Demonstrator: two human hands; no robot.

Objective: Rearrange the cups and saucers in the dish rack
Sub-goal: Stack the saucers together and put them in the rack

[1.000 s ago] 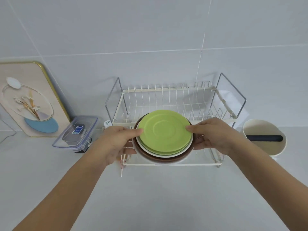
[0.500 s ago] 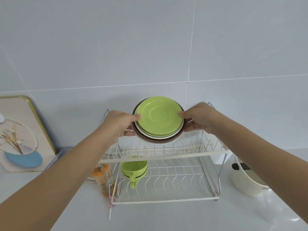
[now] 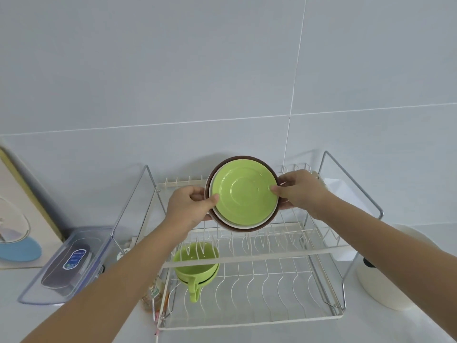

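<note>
I hold a stack of saucers [image 3: 243, 191] between both hands: a green one on top, a white one under it, a brown one at the bottom. My left hand [image 3: 189, 206] grips its left rim and my right hand [image 3: 300, 190] its right rim. The stack hovers over the upper tier of the white two-tier wire dish rack [image 3: 247, 258]. Stacked green cups [image 3: 196, 264] sit on the lower tier at the left, a handle pointing toward me.
A clear lidded plastic box [image 3: 71, 263] lies left of the rack, with a gold-rimmed tray [image 3: 22, 214] leaning on the wall behind it. A small bottle [image 3: 153, 293] stands by the rack's left front corner. A cream container [image 3: 388, 273] sits on the right.
Both hands have carried the saucer stack up from the lower tier to above the upper tier. My view has shifted, so the rack's two tiers and the green cups show.
</note>
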